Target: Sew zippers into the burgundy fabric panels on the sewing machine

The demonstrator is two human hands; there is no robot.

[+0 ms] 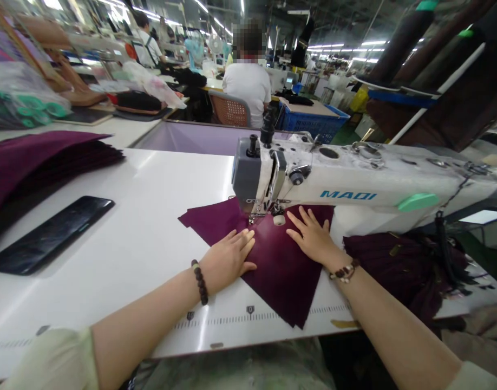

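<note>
A dark purple fabric piece (279,271) lies flat on the white sewing table (159,195), its far part under the head of a white sewing machine (313,176). My left hand (229,257) rests on the fabric's left edge, fingers stretched toward the presser foot (252,219). On the fabric's right side, just right of the needle area, my right hand (311,235) lies with its fingers spread. Neither hand grips anything; both press from above. The needle tip is too small to make out.
A black phone (49,233) and a stack of purple fabric (37,162) lie at the left. Gathered dark purple fabric (398,271) sits right of the machine. Thread cones (398,49) stand at upper right. Ahead, a seated person (247,86) faces away beside a blue crate (309,122).
</note>
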